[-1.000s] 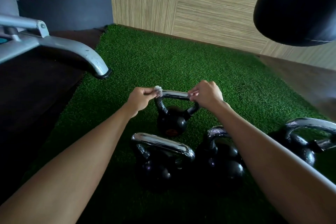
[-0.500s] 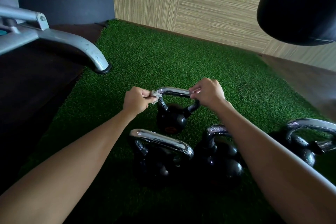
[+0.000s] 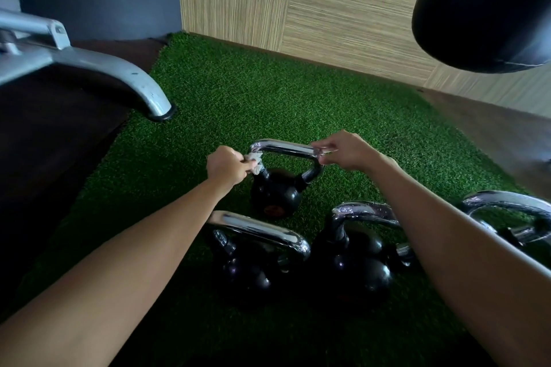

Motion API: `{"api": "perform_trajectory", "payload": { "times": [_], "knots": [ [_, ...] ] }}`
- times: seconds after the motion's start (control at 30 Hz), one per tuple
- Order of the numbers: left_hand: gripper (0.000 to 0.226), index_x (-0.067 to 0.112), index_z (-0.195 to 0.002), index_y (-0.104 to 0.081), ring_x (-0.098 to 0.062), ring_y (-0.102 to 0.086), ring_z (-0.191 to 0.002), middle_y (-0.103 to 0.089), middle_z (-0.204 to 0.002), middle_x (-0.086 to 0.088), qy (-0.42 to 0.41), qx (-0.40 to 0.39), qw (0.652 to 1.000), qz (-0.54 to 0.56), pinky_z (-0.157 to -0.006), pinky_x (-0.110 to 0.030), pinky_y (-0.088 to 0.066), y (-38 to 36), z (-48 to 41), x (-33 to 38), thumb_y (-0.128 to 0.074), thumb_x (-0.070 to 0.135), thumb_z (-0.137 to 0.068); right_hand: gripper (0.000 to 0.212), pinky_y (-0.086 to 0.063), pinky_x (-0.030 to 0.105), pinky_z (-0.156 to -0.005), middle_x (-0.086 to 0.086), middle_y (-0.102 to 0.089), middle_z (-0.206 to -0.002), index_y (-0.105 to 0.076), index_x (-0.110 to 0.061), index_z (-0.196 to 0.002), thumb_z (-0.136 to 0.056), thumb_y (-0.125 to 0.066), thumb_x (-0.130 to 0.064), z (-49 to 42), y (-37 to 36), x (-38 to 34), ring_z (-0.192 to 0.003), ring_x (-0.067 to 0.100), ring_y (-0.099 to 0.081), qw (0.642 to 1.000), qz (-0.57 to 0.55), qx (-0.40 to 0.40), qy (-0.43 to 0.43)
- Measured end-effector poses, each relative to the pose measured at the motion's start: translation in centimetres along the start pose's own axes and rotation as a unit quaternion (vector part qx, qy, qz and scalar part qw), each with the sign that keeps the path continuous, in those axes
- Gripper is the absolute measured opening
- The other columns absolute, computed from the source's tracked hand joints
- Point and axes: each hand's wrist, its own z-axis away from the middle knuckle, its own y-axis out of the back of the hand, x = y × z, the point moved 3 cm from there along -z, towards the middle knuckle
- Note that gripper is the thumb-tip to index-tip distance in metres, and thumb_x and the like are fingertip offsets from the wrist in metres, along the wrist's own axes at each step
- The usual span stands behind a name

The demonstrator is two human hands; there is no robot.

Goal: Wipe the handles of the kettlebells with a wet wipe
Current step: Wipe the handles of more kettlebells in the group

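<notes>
Green turf mat point(image 3: 268, 104) spreads under and beyond both hands, with the striped wood-look wall point(image 3: 343, 3) rising at its far edge. Up past the right hand hangs a big black punching bag point(image 3: 483, 6). Out beyond the left hand, a grey metal machine leg point(image 3: 119, 74) curves down and plants its foot at the mat's edge.

Closer than the hands, three black kettlebells: one point(image 3: 247, 262) with a broad chrome handle below the left forearm, one point(image 3: 357, 265) partly behind the right forearm, and a third point(image 3: 512, 217) out past the right arm, only its chrome loop clearly showing.

Now the action: the smallest kettlebell point(image 3: 275, 194) stands upright on the turf between the two hands, its chrome handle point(image 3: 286, 147) spanning from one to the other. Right hand point(image 3: 348, 150) curls its fingers around the handle's right corner, gripping it. Left hand point(image 3: 228, 165) is closed in a fist, pinching a small crumpled white wet wipe point(image 3: 255, 159) and pressing it against the handle's left corner, right where the chrome bends down toward the ball.
</notes>
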Motion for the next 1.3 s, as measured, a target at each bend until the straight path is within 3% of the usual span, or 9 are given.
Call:
{"api": "perform_trajectory", "payload": {
  "times": [0.07,0.17,0.3,0.37,0.53,0.8,0.97,1.13,1.3],
  "knots": [
    [0.041,-0.001,-0.11,-0.075,-0.028,-0.076,-0.086,-0.078,-0.09,-0.017,0.0,-0.006,1.0,-0.005,-0.085,-0.044,-0.061,-0.1,-0.3,0.2,-0.083,0.031,-0.085,0.025,-0.05,0.026,-0.077,0.004,-0.067,-0.133,-0.072,-0.006,-0.115,-0.091,-0.071,-0.009,0.2,-0.2,-0.1,-0.088,0.019,-0.072,1.0,0.001,0.004,-0.008],
    [0.038,-0.002,-0.107,-0.074,-0.029,-0.075,-0.089,-0.077,-0.093,-0.016,0.011,-0.03,0.999,-0.041,-0.086,-0.045,-0.061,0.0,-1.2,0.8,-0.08,0.03,-0.087,0.01,-0.044,0.012,-0.051,0.004,-0.075,-0.114,-0.075,-0.009,-0.097,-0.088,-0.075,-0.012,1.0,-0.7,-0.6,-0.051,0.001,-0.053,1.0,0.004,-0.005,-0.029],
    [0.016,-0.001,-0.102,-0.066,-0.017,-0.066,-0.07,-0.071,-0.09,-0.012,0.017,-0.073,0.996,-0.042,-0.067,-0.027,-0.058,-1.3,-2.2,2.4,-0.066,0.015,-0.098,0.022,-0.062,0.037,-0.079,0.008,-0.078,-0.095,-0.073,-0.001,-0.08,-0.078,-0.084,-0.02,2.6,-2.9,-2.1,-0.083,0.021,-0.076,0.996,-0.038,-0.002,-0.082],
    [0.015,0.003,-0.102,-0.064,-0.011,-0.056,-0.06,-0.068,-0.088,-0.008,0.003,-0.109,0.992,-0.057,-0.054,-0.018,-0.047,-2.7,-1.9,3.2,-0.064,0.017,-0.1,0.033,-0.055,0.03,-0.061,0.013,-0.077,-0.092,-0.074,0.004,-0.09,-0.077,-0.085,-0.025,3.1,-4.3,-3.1,-0.062,0.017,-0.065,0.993,-0.055,-0.011,-0.1],
    [0.028,0.005,-0.102,-0.067,-0.014,-0.061,-0.074,-0.071,-0.093,-0.006,-0.013,-0.123,0.991,-0.059,-0.06,-0.022,-0.047,-5.4,-2.3,5.1,-0.076,0.029,-0.091,0.03,-0.034,0.021,-0.043,0.005,-0.065,-0.075,-0.07,0.001,-0.091,-0.084,-0.08,-0.027,2.7,-3.8,-3.4,-0.048,0.008,-0.044,0.986,-0.039,0.022,-0.16],
    [0.016,0.01,-0.087,-0.063,-0.011,-0.057,-0.068,-0.063,-0.079,0.0,-0.007,-0.038,0.99,-0.133,-0.052,-0.021,-0.045,-7.0,-4.3,6.0,-0.077,0.018,-0.091,0.035,-0.04,0.026,-0.053,0.003,-0.058,-0.071,-0.068,0.001,-0.097,-0.084,-0.08,-0.029,2.2,-3.3,-1.6,-0.054,0.011,-0.046,0.982,-0.049,0.003,-0.18],
    [0.025,0.01,-0.1,-0.068,-0.007,-0.057,-0.062,-0.07,-0.091,-0.002,0.073,-0.108,0.987,-0.098,-0.046,-0.015,-0.04,-6.8,-4.3,4.3,-0.081,0.027,-0.086,0.033,-0.037,0.023,-0.048,0.0,-0.054,-0.067,-0.06,-0.005,-0.08,-0.086,-0.078,-0.033,2.3,-3.2,-1.7,-0.049,0.009,-0.041,0.984,-0.026,-0.021,-0.176],
    [0.018,0.004,-0.115,-0.07,-0.011,-0.047,-0.058,-0.067,-0.098,-0.009,0.119,-0.179,0.975,-0.056,-0.046,-0.02,-0.037,-7.4,-3.5,4.6,-0.064,0.01,-0.098,0.035,-0.038,0.026,-0.05,0.002,-0.056,-0.069,-0.068,0.002,-0.098,-0.085,-0.079,-0.029,2.5,-3.1,-1.1,-0.05,0.01,-0.041,0.982,-0.065,-0.018,-0.176],
    [0.016,0.003,-0.108,-0.068,-0.008,-0.051,-0.058,-0.067,-0.092,-0.005,0.094,-0.11,0.989,-0.041,-0.048,-0.017,-0.044,-7.1,-3.8,4.8,-0.068,0.015,-0.097,0.04,-0.043,0.027,-0.054,0.006,-0.063,-0.08,-0.07,0.001,-0.104,-0.083,-0.08,-0.031,2.6,-3.2,-1.0,-0.057,0.011,-0.046,0.983,-0.07,-0.014,-0.171]
  ]
}}
